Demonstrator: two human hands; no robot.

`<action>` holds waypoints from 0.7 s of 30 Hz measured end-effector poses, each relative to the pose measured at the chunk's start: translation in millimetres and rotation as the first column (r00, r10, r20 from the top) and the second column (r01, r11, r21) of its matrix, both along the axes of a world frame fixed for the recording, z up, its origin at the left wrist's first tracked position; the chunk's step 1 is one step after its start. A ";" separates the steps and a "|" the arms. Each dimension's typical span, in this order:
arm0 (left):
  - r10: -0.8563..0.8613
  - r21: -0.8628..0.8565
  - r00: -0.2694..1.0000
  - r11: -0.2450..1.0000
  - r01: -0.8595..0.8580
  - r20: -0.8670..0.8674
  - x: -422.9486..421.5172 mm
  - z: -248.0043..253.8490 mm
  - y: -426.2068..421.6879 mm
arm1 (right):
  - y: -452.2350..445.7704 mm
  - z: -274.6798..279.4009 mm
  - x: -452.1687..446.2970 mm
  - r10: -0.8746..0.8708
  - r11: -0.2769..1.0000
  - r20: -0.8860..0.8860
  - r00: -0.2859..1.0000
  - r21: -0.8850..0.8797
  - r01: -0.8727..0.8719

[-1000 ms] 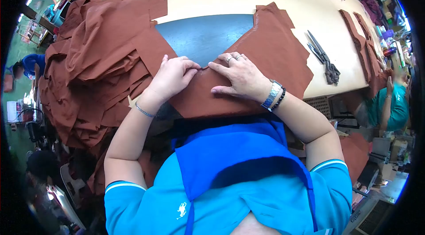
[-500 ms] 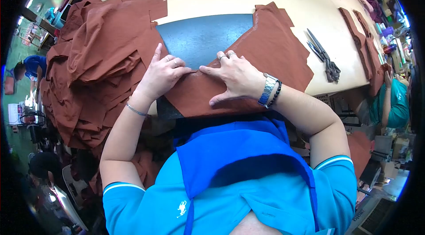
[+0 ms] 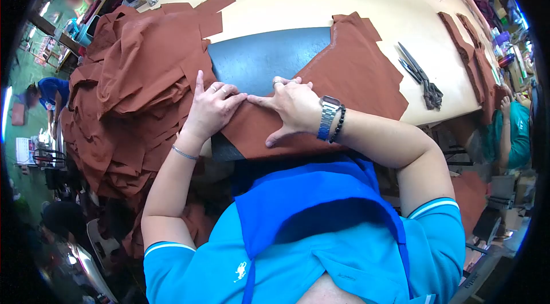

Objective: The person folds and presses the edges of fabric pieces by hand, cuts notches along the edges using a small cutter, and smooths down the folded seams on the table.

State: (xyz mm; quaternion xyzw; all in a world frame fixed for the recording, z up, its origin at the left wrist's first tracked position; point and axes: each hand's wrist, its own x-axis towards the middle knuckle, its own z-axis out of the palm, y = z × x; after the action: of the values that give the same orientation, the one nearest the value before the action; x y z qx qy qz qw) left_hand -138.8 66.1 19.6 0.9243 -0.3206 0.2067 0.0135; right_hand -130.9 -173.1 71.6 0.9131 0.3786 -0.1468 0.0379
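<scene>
- Pinches the near-left edge of a flat, rust-brown cloth panel (image 3: 355, 75) between the closed fingertips of the bare left hand (image 3: 211, 108), with one finger of that hand raised clear.
- Spreads the fingers of the bare right hand (image 3: 295, 103) wide apart over the panel, with the forefinger stretched out to meet the left fingertips at the cloth edge and the thumb well apart from it, nearer the body.
- Has the panel lying beneath the right fingers and reaching out beyond them to the right and far side.
- Shows a smooth, dark blue-grey board (image 3: 269, 52) just beyond the fingers, partly covered by the panel, and a dark corner below the left fingers.
- Has a large, rumpled heap of rust-brown cloth pieces (image 3: 143, 57) just to the left of the left fingers.
- Shows long-bladed metal scissors with dark, wrapped-looking handles (image 3: 418, 75) well to the right of the right fingers, past the panel, with blades pointing away from the body.
- Has narrow strips of rust-brown cloth (image 3: 463, 49) farther right of the fingers, past the scissors.
- Shows a broad, cream-coloured table (image 3: 275, 6) beyond the fingers, bearing the board, panel and scissors.
</scene>
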 end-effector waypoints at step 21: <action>0.182 -0.813 0.801 0.011 -0.582 -0.571 -107.4 -73.6 -20.4 | 20.7 125.8 -94.3 1.000 -0.020 0.016 0.013 0.650 0.760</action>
State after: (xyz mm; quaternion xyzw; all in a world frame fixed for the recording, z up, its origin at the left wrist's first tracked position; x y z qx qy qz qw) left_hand -246.2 45.7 -54.0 0.7529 0.1675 0.2117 0.6002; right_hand -225.2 -152.3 197.4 0.0548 0.4416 -0.3725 -0.8144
